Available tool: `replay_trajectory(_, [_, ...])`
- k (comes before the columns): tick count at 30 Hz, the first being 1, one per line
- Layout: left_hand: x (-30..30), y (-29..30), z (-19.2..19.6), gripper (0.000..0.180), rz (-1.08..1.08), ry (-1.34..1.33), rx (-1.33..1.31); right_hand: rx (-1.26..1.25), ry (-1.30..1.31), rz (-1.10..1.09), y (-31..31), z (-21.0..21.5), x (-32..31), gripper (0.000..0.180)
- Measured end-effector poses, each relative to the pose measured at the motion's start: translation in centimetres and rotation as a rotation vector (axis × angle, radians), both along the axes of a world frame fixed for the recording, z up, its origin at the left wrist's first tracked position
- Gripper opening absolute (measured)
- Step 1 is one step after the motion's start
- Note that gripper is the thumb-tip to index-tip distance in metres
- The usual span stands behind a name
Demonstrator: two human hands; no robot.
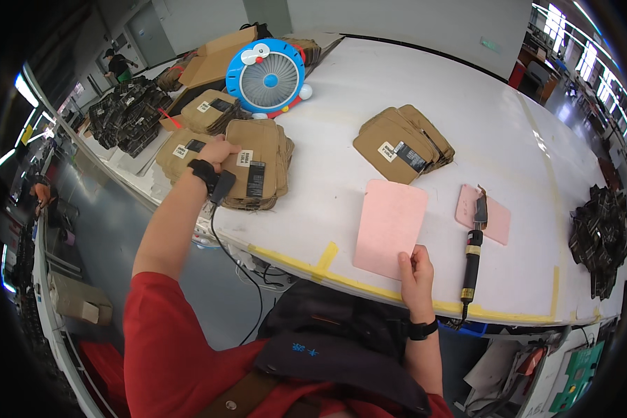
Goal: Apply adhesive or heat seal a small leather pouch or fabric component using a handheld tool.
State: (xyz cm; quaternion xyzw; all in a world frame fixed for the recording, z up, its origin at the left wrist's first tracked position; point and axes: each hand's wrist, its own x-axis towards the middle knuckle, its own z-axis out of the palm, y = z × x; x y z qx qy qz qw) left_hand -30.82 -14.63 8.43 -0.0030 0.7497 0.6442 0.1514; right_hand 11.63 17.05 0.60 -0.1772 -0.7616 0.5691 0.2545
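My left hand (219, 153) lies on the left edge of a stack of tan fabric pieces (272, 146), with a finger stretched out towards a white label. Its fingers look apart, though some are partly hidden. The top piece also bears a black label. My right hand (416, 275) pinches the lower right corner of a pink rounded-corner board (391, 223), tilted at the table's front edge. To its right lies a hand-held tool (472, 261) with a black handle and metal head, resting on a smaller pink block (496, 217). Several tan pieces (383, 143) lie fanned out beyond the board.
More tan stacks (205, 110) sit at the left, near a blue cartoon-shaped fan (266, 76) and an open cardboard box (212, 66). Dark plaid fabric heaps lie at the far left (129, 115) and right edge (599, 240). A cord (251, 279) hangs from my left wrist.
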Motion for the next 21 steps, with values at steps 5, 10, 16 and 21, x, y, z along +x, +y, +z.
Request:
replay_trajectory(5, [-0.7, -0.7, 2.9, 0.048, -0.252, 0.222, -0.669, 0.02, 0.005, 0.009, 0.1, -0.2, -0.2, 0.014])
replay_trajectory(10, [3.7, 4.6, 1.5, 0.064, -0.12, 0.997, -1.213, 0.016, 0.018, -0.024, 0.0, 0.1, -0.2, 0.017])
replay_trajectory(16, [8.2, 15.1, 0.0, 0.043, -0.913, 0.994, -0.659, -0.068, 0.08, -0.138, -0.1, -0.2, -0.6, 0.017])
replay_trajectory(21, [12.9, 24.6, -3.1, 0.044, -1.05, 1.09, -0.627, -0.071, 0.111, -0.214, 0.0, -1.0, -0.9, 0.021])
